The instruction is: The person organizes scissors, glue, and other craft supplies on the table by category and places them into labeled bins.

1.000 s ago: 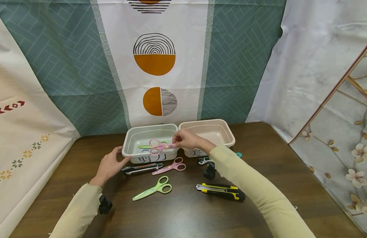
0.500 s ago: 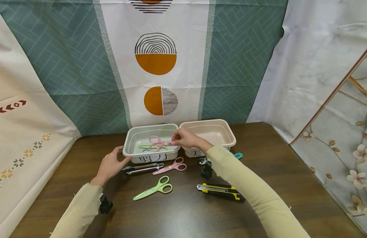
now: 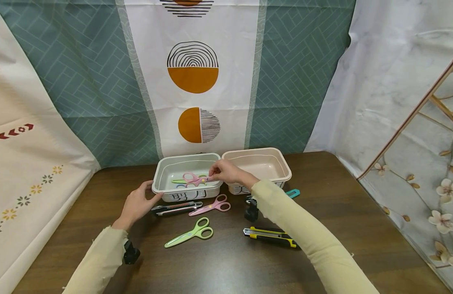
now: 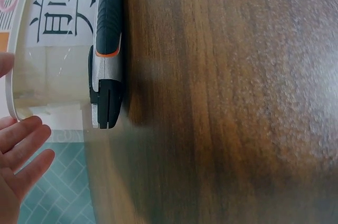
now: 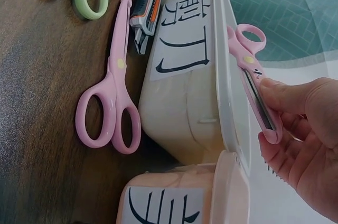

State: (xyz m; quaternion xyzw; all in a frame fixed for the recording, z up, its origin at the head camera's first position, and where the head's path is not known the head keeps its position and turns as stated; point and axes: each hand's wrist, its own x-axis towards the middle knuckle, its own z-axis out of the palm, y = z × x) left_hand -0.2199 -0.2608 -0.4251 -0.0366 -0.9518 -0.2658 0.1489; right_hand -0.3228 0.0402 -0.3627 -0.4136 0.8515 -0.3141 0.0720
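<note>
My right hand (image 3: 226, 171) pinches pink scissors (image 5: 251, 76) by the blade end, over the pale green bin (image 3: 167, 191). Their handle loops point left; in the right wrist view they lie beyond the bin's rim. Green scissors (image 3: 176, 181) lie inside this bin, partly covered by the held pair, beside a bit of blue. My left hand (image 3: 137, 204) touches the bin's left front corner, thumb at the front and straight fingers at the end. Just in front of the bin lie a black and silver utility knife (image 4: 108, 49) and another pair of pink scissors (image 5: 113, 92).
A beige bin (image 3: 283, 169) stands right of the green one. Nearer on the wooden table (image 3: 226, 269) are green scissors (image 3: 189, 233) and a yellow and black utility knife (image 3: 270, 236). A teal tool end (image 3: 293, 193) shows behind my right sleeve.
My right hand has moved slightly left and lowered the pink scissors towards the inside of the green bin. The left hand stays at the bin's corner.
</note>
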